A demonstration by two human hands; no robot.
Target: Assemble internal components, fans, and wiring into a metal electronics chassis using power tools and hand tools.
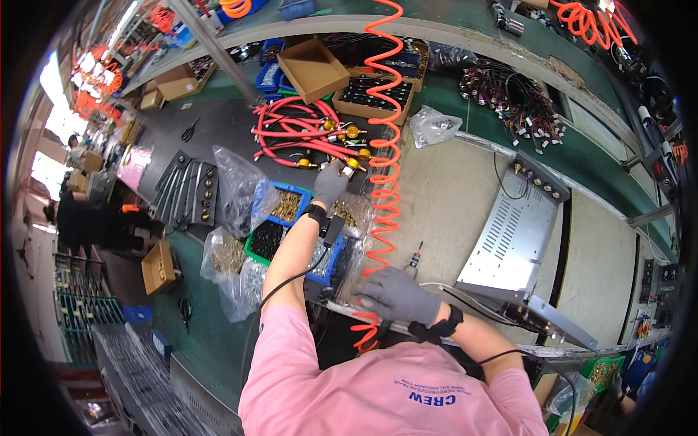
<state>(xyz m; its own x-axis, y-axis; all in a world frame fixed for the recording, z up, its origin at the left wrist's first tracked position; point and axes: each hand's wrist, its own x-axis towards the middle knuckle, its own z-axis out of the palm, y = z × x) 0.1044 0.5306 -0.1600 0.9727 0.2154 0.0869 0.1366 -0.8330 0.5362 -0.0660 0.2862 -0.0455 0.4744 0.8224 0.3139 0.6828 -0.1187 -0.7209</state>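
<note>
My left hand [331,185], in a grey glove, reaches forward to the near end of a bundle of red hoses [291,131] with brass-coloured fittings [354,164]. Its fingers are closed at one hose end, though the contact is partly hidden. My right hand [396,294], also gloved, is curled at the bench edge around a power screwdriver [415,258]. The bit sticks out beyond the hand, and the handle is mostly covered. An orange coiled air hose [385,174] hangs down beside both hands, its lower loops passing close to my right fingers.
Below my left forearm lie blue bins [287,203] of screws and a green bin [265,241] of black parts. A perforated metal housing [509,225] rests on the right of the bench. Cardboard boxes [313,69] and wire bundles [512,102] line the back. Another person [102,221] is at left.
</note>
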